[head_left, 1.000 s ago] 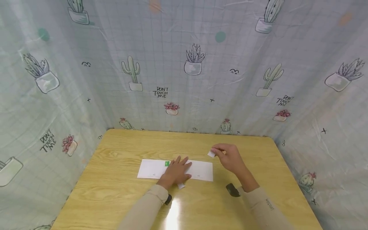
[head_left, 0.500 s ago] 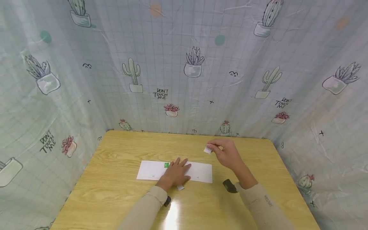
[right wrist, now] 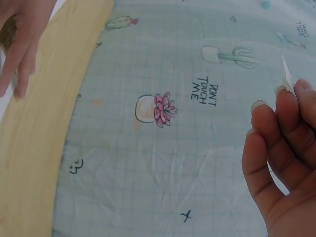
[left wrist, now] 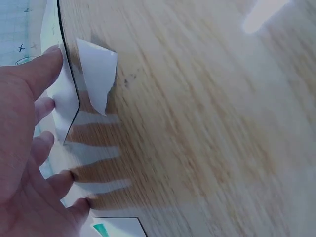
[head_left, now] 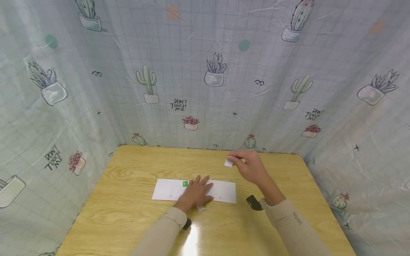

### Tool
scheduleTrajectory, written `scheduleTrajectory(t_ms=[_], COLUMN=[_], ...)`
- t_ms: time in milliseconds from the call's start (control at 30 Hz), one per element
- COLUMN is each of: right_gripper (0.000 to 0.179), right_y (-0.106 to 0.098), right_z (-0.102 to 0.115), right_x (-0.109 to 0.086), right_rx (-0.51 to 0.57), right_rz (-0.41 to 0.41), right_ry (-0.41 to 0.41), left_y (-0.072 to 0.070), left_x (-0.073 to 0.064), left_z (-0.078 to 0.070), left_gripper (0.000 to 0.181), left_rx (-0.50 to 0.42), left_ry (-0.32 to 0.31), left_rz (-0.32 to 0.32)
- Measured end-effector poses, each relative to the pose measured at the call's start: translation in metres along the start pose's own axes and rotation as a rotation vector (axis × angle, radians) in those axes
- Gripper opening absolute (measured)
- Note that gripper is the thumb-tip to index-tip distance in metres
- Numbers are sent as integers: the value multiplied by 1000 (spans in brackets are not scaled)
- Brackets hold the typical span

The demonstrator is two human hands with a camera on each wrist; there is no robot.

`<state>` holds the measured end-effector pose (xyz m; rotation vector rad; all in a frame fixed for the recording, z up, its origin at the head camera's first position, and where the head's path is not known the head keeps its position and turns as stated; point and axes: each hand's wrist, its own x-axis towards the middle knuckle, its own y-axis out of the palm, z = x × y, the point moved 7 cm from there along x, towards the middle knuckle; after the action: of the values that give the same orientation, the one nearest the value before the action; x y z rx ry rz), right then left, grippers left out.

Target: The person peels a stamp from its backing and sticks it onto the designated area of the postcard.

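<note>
My left hand (head_left: 194,192) lies with fingers spread over the inner ends of two white, envelope-like papers. The left paper (head_left: 167,188) bears a small green square sticker (head_left: 185,184) near its upper right corner. On the right paper (head_left: 225,192) rest my left thumb and some fingers. A torn white scrap (left wrist: 98,74) lies on the wood by the thumb in the left wrist view. Above the table, right of the papers, my right hand (head_left: 250,169) pinches a small white piece of paper (head_left: 228,163) between thumb and fingertips. Its thin edge shows in the right wrist view.
A wood-grain table (head_left: 128,209) carries the papers, with bright glare near its front. A cactus-print curtain (head_left: 192,89) surrounds the back and both sides. A black device (head_left: 254,203) is strapped at my right wrist, another (head_left: 187,224) at my left.
My right hand has drifted left and slightly up with the small paper piece pinched in it. My left hand and the two white papers have stayed put.
</note>
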<state>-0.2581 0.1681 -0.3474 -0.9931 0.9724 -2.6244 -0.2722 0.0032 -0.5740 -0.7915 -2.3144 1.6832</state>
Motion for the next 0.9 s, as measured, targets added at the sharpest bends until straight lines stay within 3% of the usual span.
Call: scheduleTrajectory(t_ms=[233,533,667,900], right_gripper=[10,12,12,12], right_y=[0,7,10,13], right_z=[0,-7,-9,-10], right_x=[5,4,3,1], right_rx=[9,18,33,54], right_rz=[-4,18,20,27], right_ry=[20,36,25,26], left_y=[-6,-52,-70,-88], left_x=[0,-11,-16,-22], left_z=[1,-13,-19,-23], left_gripper=[61,62,63,65], left_rx=[-56,-355,-365,-352], left_ry=[-23,17,40,66], left_rz=[-46,-142,-167,-182])
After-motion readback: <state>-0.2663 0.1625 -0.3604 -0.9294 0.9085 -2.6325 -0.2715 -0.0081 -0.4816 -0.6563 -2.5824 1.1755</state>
